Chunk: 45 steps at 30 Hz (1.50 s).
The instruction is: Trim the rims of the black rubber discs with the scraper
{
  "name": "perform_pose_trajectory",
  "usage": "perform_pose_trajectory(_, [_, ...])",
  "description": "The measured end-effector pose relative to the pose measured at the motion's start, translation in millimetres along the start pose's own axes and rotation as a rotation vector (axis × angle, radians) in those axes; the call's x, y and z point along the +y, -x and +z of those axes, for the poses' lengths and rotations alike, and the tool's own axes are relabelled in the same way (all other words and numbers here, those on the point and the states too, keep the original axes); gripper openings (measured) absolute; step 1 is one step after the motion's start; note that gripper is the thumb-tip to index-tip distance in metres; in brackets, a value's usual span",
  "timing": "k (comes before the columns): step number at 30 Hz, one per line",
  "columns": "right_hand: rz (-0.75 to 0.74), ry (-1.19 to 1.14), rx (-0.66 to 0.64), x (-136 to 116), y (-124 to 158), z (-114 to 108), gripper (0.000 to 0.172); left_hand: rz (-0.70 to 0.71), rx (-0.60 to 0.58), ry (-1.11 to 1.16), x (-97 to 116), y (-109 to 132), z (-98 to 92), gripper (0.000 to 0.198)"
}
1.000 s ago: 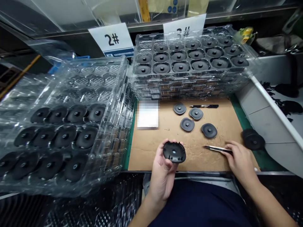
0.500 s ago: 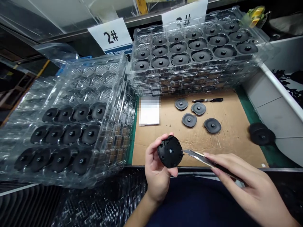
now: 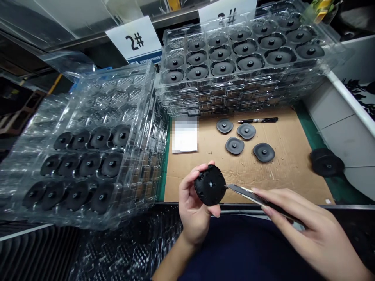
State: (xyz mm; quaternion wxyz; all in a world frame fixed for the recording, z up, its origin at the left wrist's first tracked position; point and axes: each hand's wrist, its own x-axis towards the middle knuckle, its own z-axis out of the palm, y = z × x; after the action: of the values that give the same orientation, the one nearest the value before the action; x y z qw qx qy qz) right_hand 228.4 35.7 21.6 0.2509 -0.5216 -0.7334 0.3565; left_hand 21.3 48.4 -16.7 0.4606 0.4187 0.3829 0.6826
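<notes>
My left hand (image 3: 195, 208) is closed round the edge of a round black plastic part (image 3: 209, 191), its underside with small tabs turned toward me. In my right hand (image 3: 307, 222) is a utility knife (image 3: 258, 198), gripped along its dark handle. The tip of the blade is at the right edge of the black part; whether it touches a tab there is too small to tell. Beyond my hands, several similar dark discs (image 3: 234, 145) with small central hubs lie on the cardboard sheet (image 3: 187, 175).
A stack of clear plastic trays (image 3: 140, 117) at left holds rows of black discs. Another tray stack (image 3: 205, 91) stands along the back. A pen (image 3: 258, 120) and a white paper pad (image 3: 185, 136) lie on the cardboard. Stacked black discs (image 3: 327, 162) sit by the right wall.
The view has shifted slightly. The black part is turned a little in my left hand, while the knife tip stays at its right edge.
</notes>
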Motion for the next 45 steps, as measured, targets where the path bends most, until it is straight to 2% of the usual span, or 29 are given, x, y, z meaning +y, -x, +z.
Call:
perform_pose_trajectory(12, [0.001,0.016,0.012,-2,0,0,0.036,0.021,-0.005,-0.023,-4,-1,0.7,0.069])
perform_pose_trajectory(19, [-0.017,0.024,0.034,-4,0,-2,0.037,-0.022,0.030,-0.052,-3,1,1.2,0.064])
perform_pose_trajectory(24, [-0.068,-0.050,-0.123,-6,2,-10,0.036,-0.025,0.099,-0.048,-3,-1,1.9,0.062])
perform_pose_trajectory(26, [0.006,-0.042,-0.067,3,1,-10,0.033,-0.036,0.136,-0.018,-2,-2,2.7,0.062])
perform_pose_trajectory(29, [0.113,0.084,0.133,37,-4,-2,0.029,-0.059,0.161,0.010,-1,-3,4.2,0.063])
perform_pose_trajectory(31, [0.098,0.237,0.203,69,-7,7,0.027,-0.082,0.167,0.036,0,-3,5.2,0.062])
perform_pose_trajectory(33, [0.053,0.355,0.215,99,-10,18,0.025,-0.104,0.167,0.071,1,-3,6.0,0.062])
perform_pose_trajectory(36, [0.017,0.415,0.238,118,-14,31,0.024,-0.145,0.167,0.097,1,-3,7.4,0.061])
perform_pose_trajectory(38, [-0.013,0.387,0.258,106,-18,37,0.024,-0.175,0.167,0.110,1,-2,8.9,0.061])
perform_pose_trajectory(41, [-0.175,0.191,0.188,64,-29,39,0.037,-0.243,0.135,0.184,1,1,12.2,0.063])
perform_pose_trajectory(43, [-0.333,0.060,0.118,35,-40,36,0.043,-0.349,0.071,0.260,1,4,13.9,0.065])
perform_pose_trajectory(45, [-0.453,0.012,0.114,13,-52,29,0.032,-0.518,-0.022,0.344,3,6,13.2,0.061])
